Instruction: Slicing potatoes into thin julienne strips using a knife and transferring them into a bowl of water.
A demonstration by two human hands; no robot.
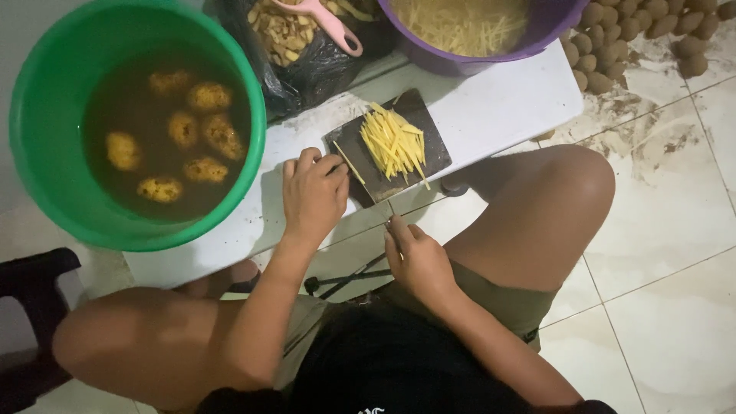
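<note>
Hands (310, 195) beside potato strips (393, 142) on board (434, 153)

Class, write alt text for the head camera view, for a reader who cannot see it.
Seen from above, a seated person's left hand rests at the edge of a dark cutting board heaped with yellow potato strips, while the right hand grips a knife below it. Around the low white table stand a green bucket of peeled potatoes in water and a purple basin of strips.

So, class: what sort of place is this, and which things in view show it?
Probably a home or small food-prep spot on a tiled floor: potato strips on a dark cutting board, peeled potatoes soaking in a green bucket, unpeeled potatoes heaped nearby.
</note>
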